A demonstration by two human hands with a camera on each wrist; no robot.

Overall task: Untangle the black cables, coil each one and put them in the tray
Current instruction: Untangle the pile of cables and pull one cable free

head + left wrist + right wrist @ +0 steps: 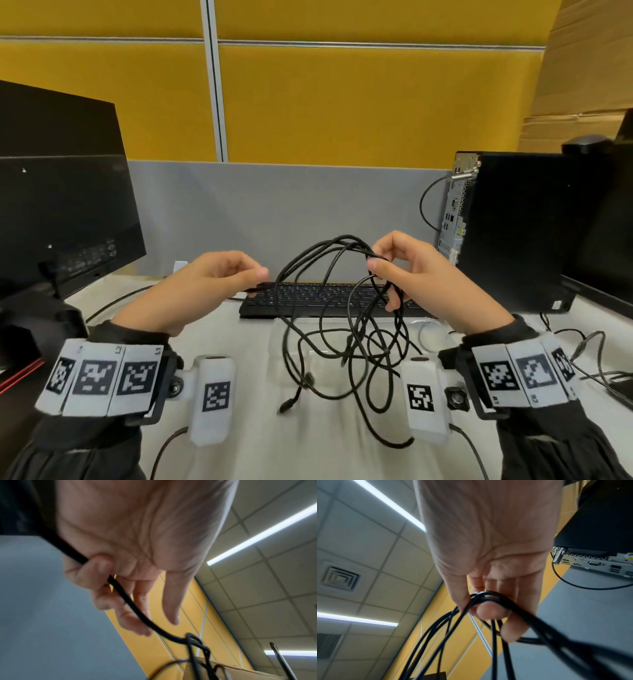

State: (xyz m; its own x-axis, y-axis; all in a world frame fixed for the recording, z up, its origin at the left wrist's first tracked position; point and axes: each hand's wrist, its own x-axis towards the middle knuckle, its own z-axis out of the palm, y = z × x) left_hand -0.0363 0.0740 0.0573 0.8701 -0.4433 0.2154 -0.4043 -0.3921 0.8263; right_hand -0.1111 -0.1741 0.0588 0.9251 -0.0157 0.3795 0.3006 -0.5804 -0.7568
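Head view: the black cables (pixel 346 329) form 1 thin, glossy knot of loops, its top lifted above the keyboard (pixel 318 301), its tail trailing on the white bench (pixel 308 452); the right hand (pixel 411 270) pinches the gathered loops, the left hand (pixel 212 284) grips 1 strand. Left wrist view: curled fingers (pixel 102 566) hold a single cable; right wrist view: thumb and fingertips (pixel 493 612) clamp several strands.

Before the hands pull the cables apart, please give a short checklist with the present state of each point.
1. Right hand grips the bunch of loops of the black cables: ok.
2. Left hand holds one strand: ok.
3. Tangle loosened: not ok, many loops cross above the desk.
4. Free plug end hangs unsnagged: cannot tell.
5. Keyboard clear of the cables: not ok, loops hang in front of it.
6. Tray ready: cannot tell.
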